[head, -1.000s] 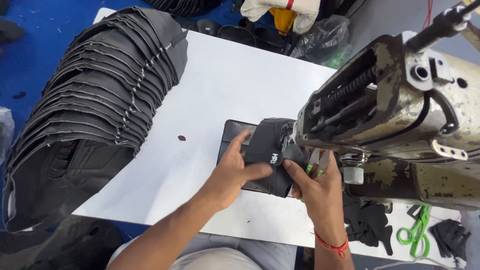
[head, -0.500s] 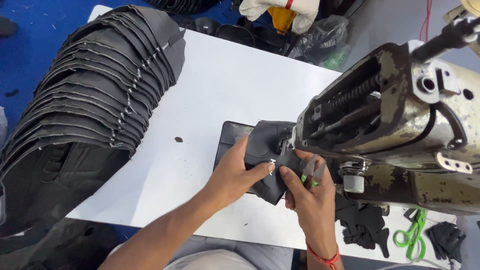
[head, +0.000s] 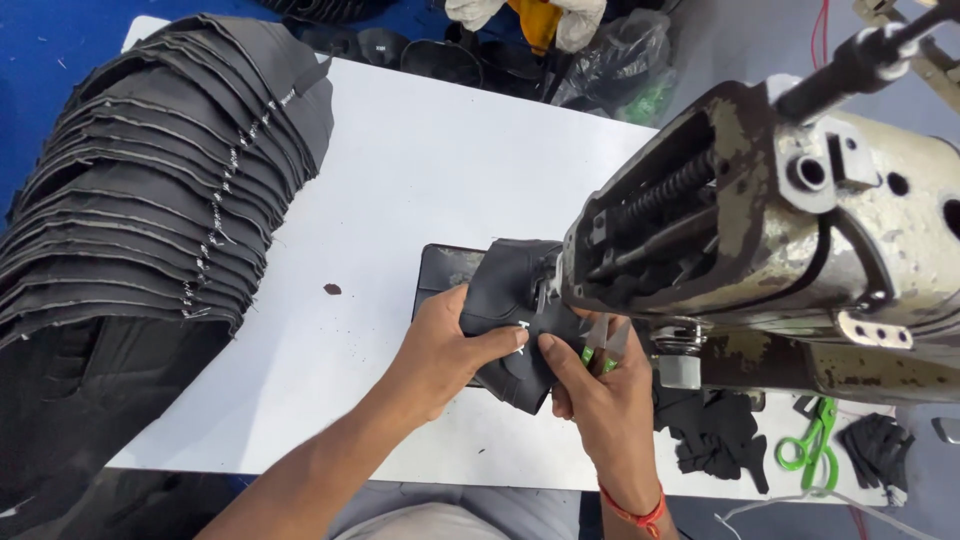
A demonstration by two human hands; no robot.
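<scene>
Black fabric piece (head: 505,300) is pinched by left hand (head: 440,350) and right hand (head: 600,390), whose grip also encloses snips (head: 600,345); fingers could be caught beneath the sewing machine (head: 760,220)

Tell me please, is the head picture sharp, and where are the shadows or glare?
Head view: mostly sharp, evenly lit; the white table looks bright without hard glare; soft shadow under the sewing machine darkens the black fabric piece between the left hand and right hand; wide-angle bending at the edges.
</scene>
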